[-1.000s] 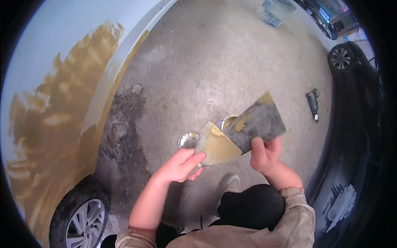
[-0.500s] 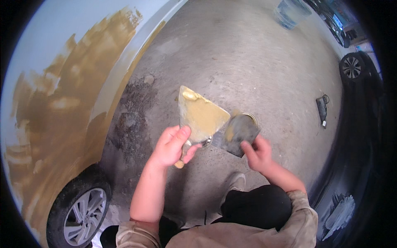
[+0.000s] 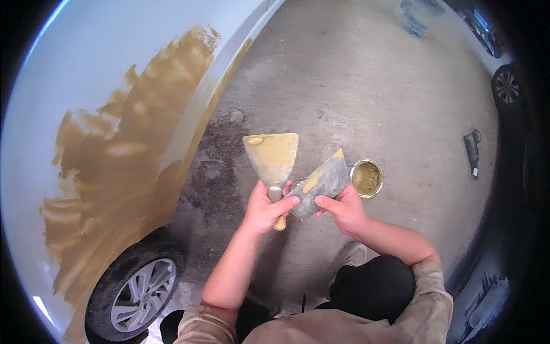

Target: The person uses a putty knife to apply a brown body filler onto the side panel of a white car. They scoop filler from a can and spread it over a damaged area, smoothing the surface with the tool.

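In my left hand [image 3: 263,211] is a putty knife [image 3: 271,160], blade up, its wooden handle wrapped by my fingers. Tan filler coats the blade, with a thicker lump at its top left corner. A thin grey spreader [image 3: 329,182] slants between both hands, smeared with a tan streak. My right hand [image 3: 345,212] pinches its lower right edge, while the left thumb presses its lower left end. Just beyond the right hand, an open round can [image 3: 380,184] of tan filler stands on the floor. Another round rim lies mostly hidden behind the spreader.
At left, a pale car body [image 3: 86,74] carries a broad tan filler patch [image 3: 114,166] above its wheel [image 3: 143,295]. A black tool [image 3: 472,153] lies on the concrete floor [image 3: 355,86] at right. A clear bucket [image 3: 421,20] stands far off; a dark car [image 3: 507,200] lines the right side.
My hands have come together, and the left thumb now touches the spreader. The putty knife has turned more upright. The filler can, partly covered before, now shows. The whole view has shifted.
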The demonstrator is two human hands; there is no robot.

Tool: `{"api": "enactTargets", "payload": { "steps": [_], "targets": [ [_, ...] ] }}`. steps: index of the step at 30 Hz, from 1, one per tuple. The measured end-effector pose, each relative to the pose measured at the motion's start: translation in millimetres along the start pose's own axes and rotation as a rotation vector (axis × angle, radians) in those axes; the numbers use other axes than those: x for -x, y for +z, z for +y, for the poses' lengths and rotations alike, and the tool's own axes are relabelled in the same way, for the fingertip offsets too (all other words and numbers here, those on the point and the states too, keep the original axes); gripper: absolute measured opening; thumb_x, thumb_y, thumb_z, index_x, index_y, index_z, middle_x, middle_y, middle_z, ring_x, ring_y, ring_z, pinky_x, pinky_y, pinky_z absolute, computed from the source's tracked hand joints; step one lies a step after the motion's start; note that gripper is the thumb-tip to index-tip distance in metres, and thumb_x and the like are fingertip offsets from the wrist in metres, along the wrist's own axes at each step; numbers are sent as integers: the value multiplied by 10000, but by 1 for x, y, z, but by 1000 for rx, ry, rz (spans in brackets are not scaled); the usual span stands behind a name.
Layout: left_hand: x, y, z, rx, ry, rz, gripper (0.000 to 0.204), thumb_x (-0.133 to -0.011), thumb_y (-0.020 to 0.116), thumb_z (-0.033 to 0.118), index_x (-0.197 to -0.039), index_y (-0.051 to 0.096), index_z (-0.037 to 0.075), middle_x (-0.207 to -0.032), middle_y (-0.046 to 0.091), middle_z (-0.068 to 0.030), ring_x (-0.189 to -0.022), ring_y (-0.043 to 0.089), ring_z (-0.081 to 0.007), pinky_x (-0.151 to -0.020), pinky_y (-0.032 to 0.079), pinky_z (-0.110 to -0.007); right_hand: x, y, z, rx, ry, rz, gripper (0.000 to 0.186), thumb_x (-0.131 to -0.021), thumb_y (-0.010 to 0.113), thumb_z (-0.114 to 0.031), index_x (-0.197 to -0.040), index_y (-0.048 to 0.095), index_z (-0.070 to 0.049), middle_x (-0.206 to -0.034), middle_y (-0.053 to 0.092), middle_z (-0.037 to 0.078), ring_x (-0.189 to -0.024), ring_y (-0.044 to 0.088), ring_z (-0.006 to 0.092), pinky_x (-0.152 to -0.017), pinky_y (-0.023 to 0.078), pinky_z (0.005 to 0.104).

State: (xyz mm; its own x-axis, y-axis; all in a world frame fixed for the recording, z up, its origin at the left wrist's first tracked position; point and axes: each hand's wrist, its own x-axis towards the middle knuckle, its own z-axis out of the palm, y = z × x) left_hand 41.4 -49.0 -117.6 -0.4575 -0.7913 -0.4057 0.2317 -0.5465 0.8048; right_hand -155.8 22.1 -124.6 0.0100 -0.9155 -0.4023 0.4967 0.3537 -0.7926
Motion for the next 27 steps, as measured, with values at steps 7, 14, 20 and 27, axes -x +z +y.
{"api": "enactTargets", "payload": {
  "steps": [7, 14, 20, 27],
  "targets": [
    [10, -23, 23, -9, 1, -53, 478, -705, 758, -12, -1096, 493, 61, -881, 557, -15, -594, 534, -103, -500, 435, -246, -51, -47, 90, 551, -215, -25, 568, -820, 672, -391, -1222, 511, -24, -1128, 611, 184, -1018, 604, 319, -842, 509, 447],
    [20, -19, 12, 37, -110, -200, 480, -688, 757, -5, -1091, 512, 81, -830, 537, 9, -567, 510, -79, -475, 401, -231, -87, -91, 173, 1959, -695, -116, 864, -739, 582, -663, -1451, 354, -231, -1552, 186, 149, -1419, 122, 422, -1107, 193, 582],
    [20, -13, 9, 13, -168, -201, 512, -693, 744, -31, -1136, 510, 75, -859, 530, 4, -575, 512, -82, -471, 405, -228, -96, -72, 152, 1736, -599, -316, 649, -800, 572, -576, -1346, 467, -242, -1417, 405, 43, -1347, 314, 318, -1085, 228, 561],
    [8, -14, 16, 14, -46, -153, 516, -667, 755, -5, -1118, 516, 67, -874, 550, -19, -591, 530, -84, -462, 435, -204, -49, -91, 68, 1382, -712, 42, 735, -649, 768, -388, -1284, 475, -162, -1310, 364, 211, -1196, 401, 409, -1023, 348, 501]
  ]
}}
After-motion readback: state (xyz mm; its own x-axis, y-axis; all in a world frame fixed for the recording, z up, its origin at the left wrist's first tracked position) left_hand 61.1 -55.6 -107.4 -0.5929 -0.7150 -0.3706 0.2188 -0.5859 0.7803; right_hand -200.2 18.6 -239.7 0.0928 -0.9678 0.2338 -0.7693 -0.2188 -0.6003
